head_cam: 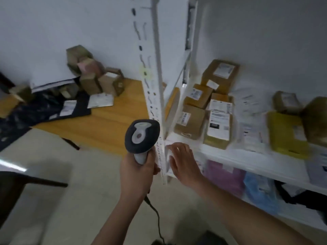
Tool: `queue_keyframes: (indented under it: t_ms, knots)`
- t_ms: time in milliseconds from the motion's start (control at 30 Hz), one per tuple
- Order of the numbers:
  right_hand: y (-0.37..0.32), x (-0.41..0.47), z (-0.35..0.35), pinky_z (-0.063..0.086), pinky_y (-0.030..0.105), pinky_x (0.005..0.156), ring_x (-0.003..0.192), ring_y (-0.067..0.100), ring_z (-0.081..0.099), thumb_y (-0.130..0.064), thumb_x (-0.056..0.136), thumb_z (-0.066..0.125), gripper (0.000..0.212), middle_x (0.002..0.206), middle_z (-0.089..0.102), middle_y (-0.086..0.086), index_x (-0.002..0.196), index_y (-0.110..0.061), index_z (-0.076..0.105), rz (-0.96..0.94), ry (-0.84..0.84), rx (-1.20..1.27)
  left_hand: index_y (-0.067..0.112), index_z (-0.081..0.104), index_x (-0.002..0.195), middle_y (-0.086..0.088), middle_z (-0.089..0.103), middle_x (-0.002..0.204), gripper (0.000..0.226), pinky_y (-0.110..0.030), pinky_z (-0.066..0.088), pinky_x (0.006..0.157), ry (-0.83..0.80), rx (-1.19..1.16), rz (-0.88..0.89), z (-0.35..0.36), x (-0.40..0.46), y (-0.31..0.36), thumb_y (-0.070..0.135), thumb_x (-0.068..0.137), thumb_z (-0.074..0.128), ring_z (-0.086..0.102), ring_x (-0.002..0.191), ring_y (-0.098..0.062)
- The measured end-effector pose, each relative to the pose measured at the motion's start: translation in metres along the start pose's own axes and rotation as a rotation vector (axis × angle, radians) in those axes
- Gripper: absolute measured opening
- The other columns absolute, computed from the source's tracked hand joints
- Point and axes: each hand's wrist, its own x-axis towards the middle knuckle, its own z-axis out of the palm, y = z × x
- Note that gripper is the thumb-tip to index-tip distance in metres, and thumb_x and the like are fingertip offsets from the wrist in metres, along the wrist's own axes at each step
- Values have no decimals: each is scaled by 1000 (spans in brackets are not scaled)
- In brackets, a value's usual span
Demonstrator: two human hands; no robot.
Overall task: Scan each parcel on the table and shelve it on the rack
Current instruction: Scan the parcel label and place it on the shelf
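Left hand (137,171) gripping scanner (141,137); right hand (184,162) spread, empty, at rack (160,85) edge (frame blurred). Risk: trailing cable snagging.

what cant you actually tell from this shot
Head view only:
- Label text on the rack parcels: blurred, unreadable.
- What the right hand touches: a white item at the post, mostly hidden by the hand; contact unclear.
- Scanner cable end: cut off by the bottom edge.
- Table pile: motion blur, parcels uncountable.
- Left hand grips the scanner; trigger hidden.
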Motion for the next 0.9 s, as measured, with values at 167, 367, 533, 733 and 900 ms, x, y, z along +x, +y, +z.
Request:
queue_keyframes:
  t_ms: [167,367,533,733,900]
  knots:
    - [-80,57,62,44,40,88,107,27,46,-22,94,35,37,120,50,7,128,-15,48,-40,-108,91,-2,63,66,-5,68,55,43,-22,46,52,150,-32,-45,-91,49,-26,29,96,58,68,52,-15]
    - [-118,144,112,42,39,92,115,24,41,-20,98,45,35,126,46,5,133,-19,45,33,-170,88,-3,63,66,-7,67,54,44,-25,51,52,245,-118,-107,-144,110,-52,29,96,58,70,55,-18]
    - [-127,231,164,38,35,98,125,22,35,-26,102,39,35,134,41,2,136,-21,41,149,-254,90,-4,62,68,-7,66,54,43,-21,50,44,243,-131,-157,-174,181,-74,30,95,60,69,53,-17]
    - [-130,358,256,32,34,100,125,25,35,-22,101,41,31,132,45,8,132,-17,46,416,-312,260,-5,60,61,-10,64,50,47,-43,60,60,222,-107,-196,-201,311,-105,26,95,59,68,51,-21]
    - [-129,457,307,39,43,106,124,32,46,-30,99,49,45,137,47,14,137,-6,44,849,-355,501,-6,61,62,-12,63,50,45,-43,60,60,184,-114,-275,-216,403,-125,25,94,61,67,52,-23]
